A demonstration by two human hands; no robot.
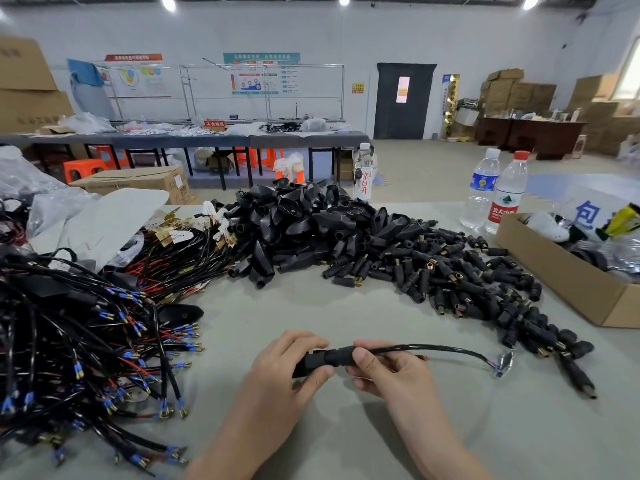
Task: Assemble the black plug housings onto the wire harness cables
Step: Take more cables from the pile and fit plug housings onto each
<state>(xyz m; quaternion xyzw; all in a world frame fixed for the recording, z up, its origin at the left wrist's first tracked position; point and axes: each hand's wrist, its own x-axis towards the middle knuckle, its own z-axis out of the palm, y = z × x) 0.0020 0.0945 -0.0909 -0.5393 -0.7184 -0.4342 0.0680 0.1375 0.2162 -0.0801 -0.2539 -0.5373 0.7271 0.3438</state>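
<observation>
Now left grip (287,370): one housing (329,356); right grip (391,372): one cable (433,348).

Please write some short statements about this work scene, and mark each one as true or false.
1. The left hand and the right hand hold one housing between them. True.
2. The cable runs out of the housing toward the left. False: it runs to the right.
3. The box stands to the right of the hands. True.
4. The harness pile lies to the right of the hands. False: it lies to the left.
5. One bottle has a red cap. True.
</observation>
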